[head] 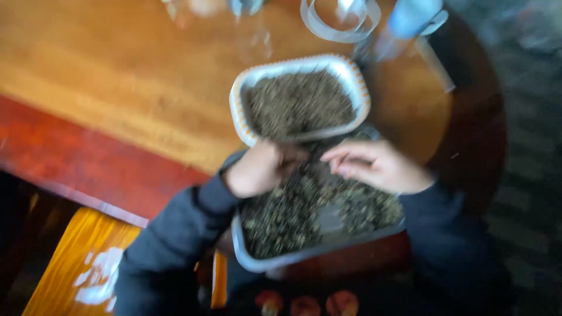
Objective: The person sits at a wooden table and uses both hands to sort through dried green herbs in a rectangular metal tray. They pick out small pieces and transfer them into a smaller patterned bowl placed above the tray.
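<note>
Near tray [257, 260] of dark bits: left hand [257, 169] curled, grip unclear; right hand [374, 165] fingers pinching bits.

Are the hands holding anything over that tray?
Too blurred to tell. Both hands, left and right, hover over the leaves in the near tray.

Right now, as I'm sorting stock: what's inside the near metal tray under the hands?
The near metal tray holds loose dark-green dried bits, with a bare patch mid-tray. The left hand and right hand cover its far end; the blur hides detail.
</note>
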